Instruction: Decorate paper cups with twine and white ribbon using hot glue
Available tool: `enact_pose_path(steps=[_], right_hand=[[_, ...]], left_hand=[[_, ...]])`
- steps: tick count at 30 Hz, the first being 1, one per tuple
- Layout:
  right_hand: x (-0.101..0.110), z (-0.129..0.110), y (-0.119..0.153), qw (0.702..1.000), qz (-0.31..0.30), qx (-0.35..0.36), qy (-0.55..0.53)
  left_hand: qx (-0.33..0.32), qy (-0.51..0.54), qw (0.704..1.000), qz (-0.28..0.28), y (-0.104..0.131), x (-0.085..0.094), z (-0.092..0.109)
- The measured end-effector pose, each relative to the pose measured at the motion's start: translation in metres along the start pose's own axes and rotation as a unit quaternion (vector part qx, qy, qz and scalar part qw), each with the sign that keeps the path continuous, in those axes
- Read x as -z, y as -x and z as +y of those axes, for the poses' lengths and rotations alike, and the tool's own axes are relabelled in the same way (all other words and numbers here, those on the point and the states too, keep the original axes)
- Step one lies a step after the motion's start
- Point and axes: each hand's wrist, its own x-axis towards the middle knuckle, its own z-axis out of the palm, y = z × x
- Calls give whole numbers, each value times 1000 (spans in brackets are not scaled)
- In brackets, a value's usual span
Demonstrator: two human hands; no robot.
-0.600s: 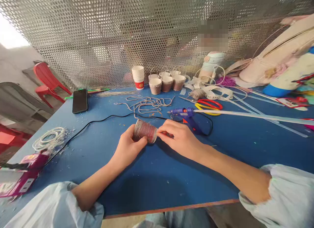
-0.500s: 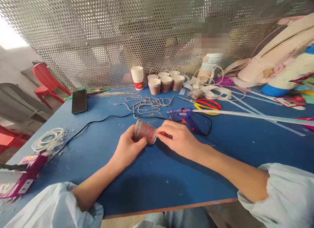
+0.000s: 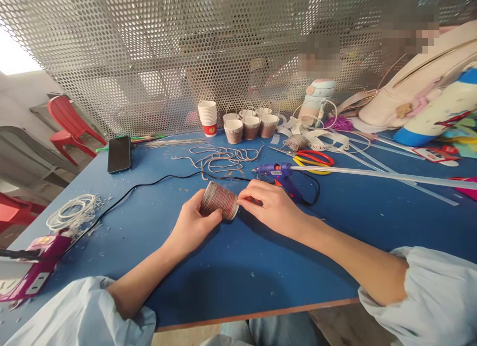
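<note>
My left hand (image 3: 197, 221) is closed round a small paper cup (image 3: 218, 201) wound with greyish cord, its red print showing between the turns. The cup lies tilted on its side just above the table. At the cup's right rim, my right hand (image 3: 266, 204) pinches with thumb and forefinger; what is between the fingertips is too small to make out. Loose cord (image 3: 223, 160) lies in loops behind the cup, one strand running down towards it. A purple hot glue gun (image 3: 278, 171) with a long glue stick rests just beyond my right hand.
Scissors (image 3: 315, 160), several cord-wrapped cups (image 3: 251, 126), stacked paper cups (image 3: 207, 118) and a bottle (image 3: 318, 100) stand or lie along the back. A phone (image 3: 119, 154), coiled white tubing (image 3: 72, 212) and a pink power strip (image 3: 46, 266) are leftward. A black cable (image 3: 141, 185) crosses the table.
The view has shifted slightly. Both hands keep almost the same place on the cup, and my right fingertips still pinch at its rim.
</note>
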Motion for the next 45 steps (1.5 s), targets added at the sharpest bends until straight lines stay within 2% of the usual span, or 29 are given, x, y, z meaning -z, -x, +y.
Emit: enact_pose_path(steps=[22,28,30,32,36,39,41,43,45], right_hand=[[5,1,-2,995,-15,-79,-52],[18,-6,-6,989,-7,-128,-74],[26,-9,-7,982,-29,-164,-90],[35,-10,-7,969,-77,-211,-101],[58,-7,-7,939,-185,-275,-86],[81,1,-4,901,-297,-311,-53],[97,10,0,869,-347,-353,-15],[111,21,4,853,-333,-399,50],[118,35,7,857,-281,-413,124]], left_hand=[[-34,47,998,-13,0,2,-2],[-37,77,996,-18,-4,7,-8],[-36,77,996,-27,-7,8,-9],[-37,69,997,-26,-10,10,-10],[-25,43,999,11,-14,12,-9],[-10,46,998,47,-15,12,-8],[-4,65,996,59,-15,12,-7],[-1,87,995,57,-14,12,-7],[-4,102,994,48,-14,12,-7]])
